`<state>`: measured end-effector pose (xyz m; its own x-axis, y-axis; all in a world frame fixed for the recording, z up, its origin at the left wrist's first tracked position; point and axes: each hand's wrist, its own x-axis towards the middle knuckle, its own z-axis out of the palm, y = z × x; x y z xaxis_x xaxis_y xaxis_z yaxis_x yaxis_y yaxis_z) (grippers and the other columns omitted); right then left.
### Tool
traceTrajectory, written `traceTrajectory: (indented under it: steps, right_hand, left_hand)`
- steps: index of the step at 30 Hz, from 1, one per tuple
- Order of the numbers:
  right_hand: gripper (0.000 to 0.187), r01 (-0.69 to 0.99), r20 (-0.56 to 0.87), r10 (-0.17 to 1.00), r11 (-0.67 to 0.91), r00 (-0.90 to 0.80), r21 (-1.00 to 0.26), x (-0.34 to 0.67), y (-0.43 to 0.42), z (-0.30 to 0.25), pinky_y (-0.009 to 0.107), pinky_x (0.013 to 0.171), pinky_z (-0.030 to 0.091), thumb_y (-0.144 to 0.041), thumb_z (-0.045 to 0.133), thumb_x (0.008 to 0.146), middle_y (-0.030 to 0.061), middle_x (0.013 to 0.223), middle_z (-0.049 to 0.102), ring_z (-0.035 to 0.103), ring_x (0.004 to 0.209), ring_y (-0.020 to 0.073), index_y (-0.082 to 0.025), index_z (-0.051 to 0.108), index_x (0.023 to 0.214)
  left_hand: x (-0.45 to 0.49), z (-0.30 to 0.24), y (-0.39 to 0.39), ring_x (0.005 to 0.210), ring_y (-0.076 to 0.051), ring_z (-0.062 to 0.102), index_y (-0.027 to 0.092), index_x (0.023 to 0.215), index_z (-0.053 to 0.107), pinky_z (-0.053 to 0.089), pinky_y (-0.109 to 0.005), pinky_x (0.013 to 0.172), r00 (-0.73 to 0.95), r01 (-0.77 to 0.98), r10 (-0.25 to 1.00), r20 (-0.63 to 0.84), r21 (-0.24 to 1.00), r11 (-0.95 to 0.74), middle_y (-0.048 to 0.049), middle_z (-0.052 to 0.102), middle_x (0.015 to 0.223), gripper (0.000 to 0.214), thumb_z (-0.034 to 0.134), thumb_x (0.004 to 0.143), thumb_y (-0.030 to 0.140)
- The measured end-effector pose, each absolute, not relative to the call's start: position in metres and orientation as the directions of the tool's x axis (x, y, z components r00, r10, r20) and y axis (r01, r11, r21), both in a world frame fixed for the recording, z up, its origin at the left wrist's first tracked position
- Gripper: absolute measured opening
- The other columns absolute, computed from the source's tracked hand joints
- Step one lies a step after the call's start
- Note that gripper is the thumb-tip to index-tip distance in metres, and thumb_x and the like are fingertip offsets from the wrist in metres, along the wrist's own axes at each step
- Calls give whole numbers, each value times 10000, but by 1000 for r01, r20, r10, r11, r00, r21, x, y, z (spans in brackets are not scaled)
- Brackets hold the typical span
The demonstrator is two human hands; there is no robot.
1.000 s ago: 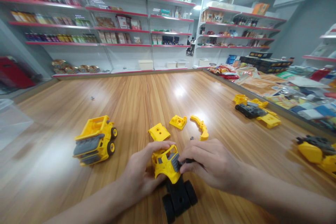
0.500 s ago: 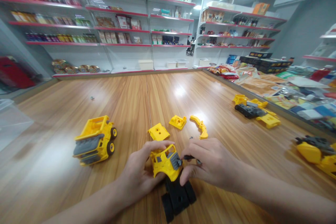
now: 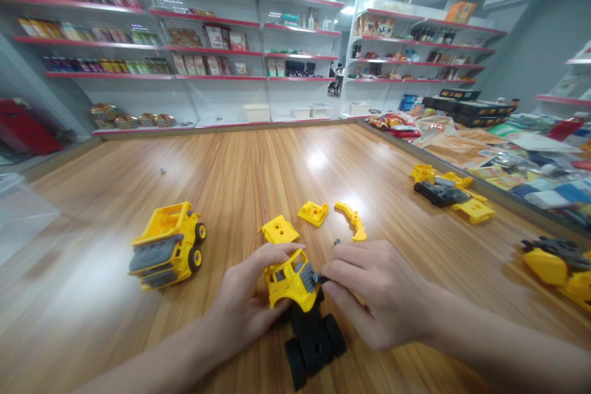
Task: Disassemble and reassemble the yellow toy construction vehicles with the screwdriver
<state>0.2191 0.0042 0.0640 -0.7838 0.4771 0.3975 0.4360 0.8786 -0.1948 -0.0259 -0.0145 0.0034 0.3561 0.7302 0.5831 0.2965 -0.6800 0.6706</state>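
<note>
My left hand [image 3: 249,289] is closed around a yellow toy truck cab [image 3: 289,286] with a grey grille. Below the cab is a black wheeled chassis [image 3: 316,345]; whether the two are joined is hidden. My right hand [image 3: 376,292] pinches a small black tool [image 3: 322,279], its tip at the cab's grille and most of it covered by the fingers. Just beyond the hands lie a yellow plate with holes [image 3: 280,231], a small yellow bracket-like part [image 3: 314,213] and a curved yellow arm piece [image 3: 351,220]. A tiny dark piece [image 3: 337,242] shows by my right knuckles.
A yellow toy dump truck [image 3: 168,246] stands on the wooden table [image 3: 221,178] at left. More yellow and black toy parts [image 3: 446,191] lie at right, with a second group [image 3: 558,268] nearer. A clear plastic bin [image 3: 23,215] is at the left edge. Stocked shelves [image 3: 221,79] line the back.
My right fingers have closed more tightly around the black tool and the hand has turned, with the tool's tip staying at the grille. My left hand keeps its hold on the cab.
</note>
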Motion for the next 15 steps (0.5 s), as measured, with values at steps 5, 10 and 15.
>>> traceTrajectory:
  steps: [5, 10, 15]
  right_hand:
    - [203, 432, 375, 481, 877, -793, -212, 219, 4, 66, 322, 544, 270, -208, 444, 914, 25, 721, 554, 466, 611, 151, -164, 617, 818]
    - [198, 426, 356, 475, 880, -805, -211, 221, 5, 68, 316, 522, 250, -209, 452, 910, 20, 700, 540, 446, 590, 143, -165, 609, 797]
    - [185, 430, 364, 459, 888, -811, -163, 221, 4, 68, 317, 532, 259, -208, 463, 900, 18, 710, 542, 433, 592, 145, -171, 603, 785]
  left_hand:
    - [-27, 1, -13, 1199, -283, 591, 240, 1203, 468, 483, -442, 1017, 398, 244, 684, 611, 648, -721, -164, 596, 1305, 466, 679, 801, 134]
    - [-28, 2, -14, 1205, -292, 582, 233, 1123, 495, 483, -439, 1005, 423, 243, 684, 594, 653, -717, -177, 595, 1302, 382, 677, 803, 129]
    - [-28, 3, -13, 1182, -289, 597, 209, 1100, 511, 491, -417, 984, 430, 235, 664, 612, 634, -737, -179, 602, 1289, 385, 695, 777, 111]
